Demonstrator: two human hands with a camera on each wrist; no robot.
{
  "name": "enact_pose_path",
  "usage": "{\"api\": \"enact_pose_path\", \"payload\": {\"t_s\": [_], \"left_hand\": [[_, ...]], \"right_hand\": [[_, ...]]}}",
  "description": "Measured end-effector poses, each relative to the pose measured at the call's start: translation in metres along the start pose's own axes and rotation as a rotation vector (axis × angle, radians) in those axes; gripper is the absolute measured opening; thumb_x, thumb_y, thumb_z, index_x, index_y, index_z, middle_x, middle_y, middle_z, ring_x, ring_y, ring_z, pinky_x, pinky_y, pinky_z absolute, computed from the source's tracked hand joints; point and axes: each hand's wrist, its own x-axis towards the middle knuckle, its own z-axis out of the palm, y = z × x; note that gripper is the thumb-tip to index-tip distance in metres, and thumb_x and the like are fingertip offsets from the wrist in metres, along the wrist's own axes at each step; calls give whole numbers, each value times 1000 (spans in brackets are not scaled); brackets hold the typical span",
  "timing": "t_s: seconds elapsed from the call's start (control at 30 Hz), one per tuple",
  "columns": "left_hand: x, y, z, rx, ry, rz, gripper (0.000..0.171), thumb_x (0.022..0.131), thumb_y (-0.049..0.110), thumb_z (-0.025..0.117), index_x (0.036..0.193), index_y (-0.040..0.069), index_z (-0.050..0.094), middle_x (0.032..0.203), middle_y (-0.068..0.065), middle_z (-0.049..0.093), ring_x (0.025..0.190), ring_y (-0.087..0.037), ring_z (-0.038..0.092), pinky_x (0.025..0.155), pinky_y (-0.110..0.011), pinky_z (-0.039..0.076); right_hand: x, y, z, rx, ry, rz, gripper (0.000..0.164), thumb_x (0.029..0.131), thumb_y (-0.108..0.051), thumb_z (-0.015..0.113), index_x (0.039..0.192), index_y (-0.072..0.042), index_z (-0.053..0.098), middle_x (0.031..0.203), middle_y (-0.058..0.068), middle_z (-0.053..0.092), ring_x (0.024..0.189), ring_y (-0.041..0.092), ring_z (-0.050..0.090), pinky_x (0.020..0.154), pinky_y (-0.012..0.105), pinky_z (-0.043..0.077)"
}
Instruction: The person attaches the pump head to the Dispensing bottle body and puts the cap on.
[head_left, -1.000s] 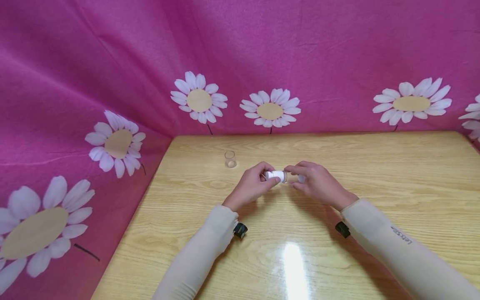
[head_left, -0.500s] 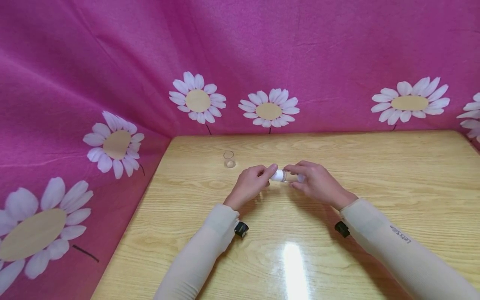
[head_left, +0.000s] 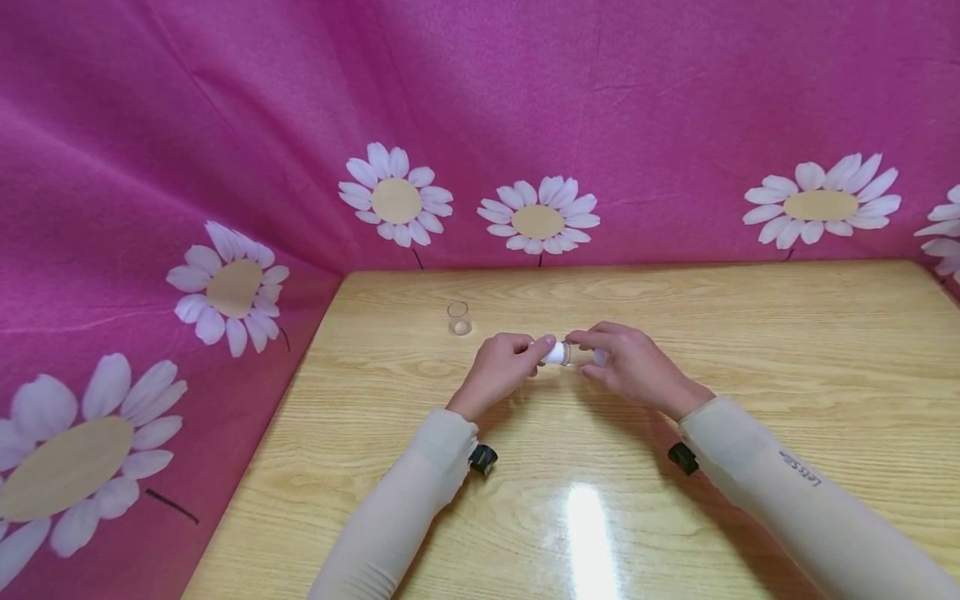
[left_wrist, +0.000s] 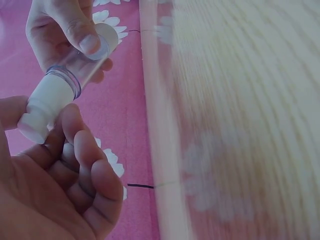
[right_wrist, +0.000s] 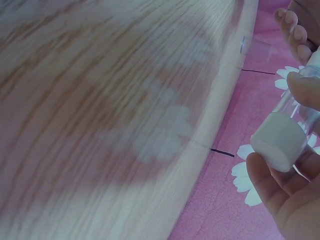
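Observation:
A small pump bottle with a clear body (left_wrist: pixel 82 67), a white collar and a white base (right_wrist: pixel 280 140) lies sideways between both hands, above the table. My left hand (head_left: pixel 497 372) pinches its white pump head (left_wrist: pixel 36 125) between thumb and fingers; the other fingers curl loosely below. Gripping the clear body near the base is my right hand (head_left: pixel 637 364), thumb on one side and fingers on the other. A clear, open-topped cylinder like a bottle cap (head_left: pixel 459 320) stands upright on the table, beyond my left hand.
The wooden table (head_left: pixel 720 500) has a bright light reflection near its front. A pink cloth with white daisies (head_left: pixel 660 125) hangs behind and to the left of it. Small dark wrist cameras (head_left: pixel 483 459) sit at the sleeve cuffs.
My left thumb has shifted up from the lower side of the white pump head onto its upper side. The right hand stays nearly still, and the clear cylinder has not moved.

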Motion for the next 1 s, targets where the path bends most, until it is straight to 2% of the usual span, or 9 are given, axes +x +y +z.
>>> {"api": "enact_pose_path", "payload": {"t_s": [0.1,0.27,0.43,0.53,0.7,0.8,0.9,1.0], "left_hand": [[0,-1,0,-9,0,7,58,97,57,52,83,3,69,73,0,61,61,-14,43,55,-27,35],[0,-5,0,4,-13,39,48,96,55,54,81,11,65,77,0,61,64,-14,47,57,-27,39],[2,-8,-1,6,-20,102,27,94,44,64,98,18,67,88,0,64,74,-14,55,62,-25,46],[1,-7,-2,-7,-30,121,25,92,38,69,107,18,67,93,0,65,78,-14,55,63,-24,46],[0,-7,0,-10,-43,138,25,92,33,71,112,18,66,94,0,64,77,-14,51,61,-23,43],[0,-7,1,-7,-57,138,29,92,33,71,116,18,64,95,-1,64,76,-14,52,61,-23,43],[0,-6,1,-8,-72,109,49,90,39,71,131,15,57,104,-3,63,80,-15,55,63,-25,47],[0,-5,2,8,-60,59,66,91,53,65,141,15,48,115,-3,61,87,-16,59,70,-28,50]], "right_hand": [[0,0,0,2,-13,9,40,85,-11,77,124,-10,69,106,13,71,83,18,63,73,34,55],[0,0,-1,2,-29,12,40,85,-10,77,124,-12,69,105,12,70,81,17,62,72,32,54],[0,0,-2,1,-28,4,41,85,-10,77,125,-13,68,106,12,70,81,17,62,71,33,54],[0,1,-2,10,-31,5,40,86,-10,76,125,-12,68,106,12,70,81,17,62,71,32,54],[-3,3,-1,17,-30,10,39,86,-12,76,125,-12,69,106,11,71,82,17,62,72,32,53],[-4,4,0,15,-33,17,39,86,-12,76,125,-12,69,107,11,71,82,17,61,72,32,53],[-4,4,0,10,-36,11,40,86,-11,76,125,-12,68,106,11,71,81,16,61,72,32,54],[-2,3,-1,1,-33,-4,40,86,-11,77,125,-12,68,104,10,70,79,15,61,71,31,54]]}}
